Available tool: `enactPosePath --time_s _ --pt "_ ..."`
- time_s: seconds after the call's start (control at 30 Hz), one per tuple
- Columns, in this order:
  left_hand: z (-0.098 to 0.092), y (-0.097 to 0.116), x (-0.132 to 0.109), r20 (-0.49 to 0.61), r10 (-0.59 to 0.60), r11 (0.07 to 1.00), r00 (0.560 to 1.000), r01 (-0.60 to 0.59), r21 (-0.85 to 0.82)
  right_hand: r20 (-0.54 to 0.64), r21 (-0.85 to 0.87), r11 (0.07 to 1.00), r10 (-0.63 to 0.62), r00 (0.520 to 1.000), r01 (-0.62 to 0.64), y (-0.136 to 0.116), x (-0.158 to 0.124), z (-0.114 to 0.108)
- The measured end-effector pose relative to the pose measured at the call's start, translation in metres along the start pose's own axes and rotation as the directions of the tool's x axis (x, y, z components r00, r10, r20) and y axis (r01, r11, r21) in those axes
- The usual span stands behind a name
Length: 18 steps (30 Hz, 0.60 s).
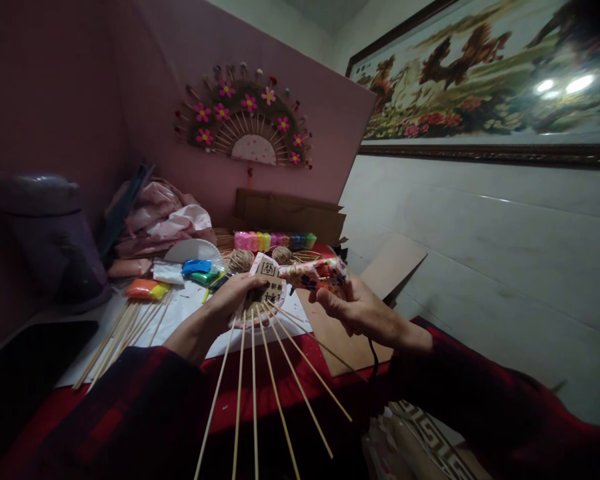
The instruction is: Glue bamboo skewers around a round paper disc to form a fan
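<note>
Above the worktop [314, 350], the left hand [233, 297] pinches the card [270, 270], seemingly to steady its splayed sticks [254, 380], while the right hand [363, 308] grips the glue gun [314, 274], nozzle at the card, likely for aim.

Below the worktop's [230, 370] near edge, four thin sticks [255, 393] run out of view. The left grip [225, 303] covers part of the printing on the card [267, 270]; the right grip [367, 310] hides the rear of a patterned tool [313, 273], whose tip is too small to tell. Toward the worktop's left edge, a purple container [55, 247] blurs, and a black slab [35, 360] is cut off. Glare hides part of the framed horses [445, 67].
</note>
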<state>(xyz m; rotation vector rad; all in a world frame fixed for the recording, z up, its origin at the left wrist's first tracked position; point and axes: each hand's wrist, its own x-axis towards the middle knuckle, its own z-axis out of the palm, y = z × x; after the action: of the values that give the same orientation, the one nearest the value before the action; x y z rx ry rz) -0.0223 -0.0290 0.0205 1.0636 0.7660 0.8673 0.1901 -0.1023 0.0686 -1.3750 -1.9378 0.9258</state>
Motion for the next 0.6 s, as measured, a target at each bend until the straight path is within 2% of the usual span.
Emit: enactPosePath --time_s 0.13,0.27,0.37,0.47,0.5,0.6 --pt "-0.001 -0.001 0.001 0.020 0.014 1.000 1.000 -0.015 0.009 0.063 -0.025 0.999 0.022 0.998 -0.021 0.002 0.000 0.001" --pt "-0.005 -0.003 0.003 0.052 0.012 1.000 0.999 -0.011 -0.005 0.054 0.058 0.998 -0.017 0.998 0.014 0.004 0.002 -0.002" --pt "-0.006 -0.004 0.004 0.049 0.006 1.000 0.999 -0.005 -0.012 -0.097 0.065 0.996 -0.057 0.994 0.063 0.009 0.008 -0.014" --pt "-0.006 -0.003 0.005 0.008 -0.010 1.000 1.000 0.010 -0.022 -0.304 -0.010 1.000 -0.031 0.952 0.030 0.024 0.018 -0.033" --pt "-0.006 -0.003 0.005 -0.003 -0.012 0.999 1.000 0.012 -0.031 -0.327 -0.030 1.000 -0.018 0.945 0.008 0.032 0.022 -0.040" --pt "-0.006 -0.002 0.006 -0.026 -0.021 0.999 0.999 0.020 -0.041 -0.256 -0.156 0.986 0.017 0.967 -0.058 0.061 0.030 -0.054"
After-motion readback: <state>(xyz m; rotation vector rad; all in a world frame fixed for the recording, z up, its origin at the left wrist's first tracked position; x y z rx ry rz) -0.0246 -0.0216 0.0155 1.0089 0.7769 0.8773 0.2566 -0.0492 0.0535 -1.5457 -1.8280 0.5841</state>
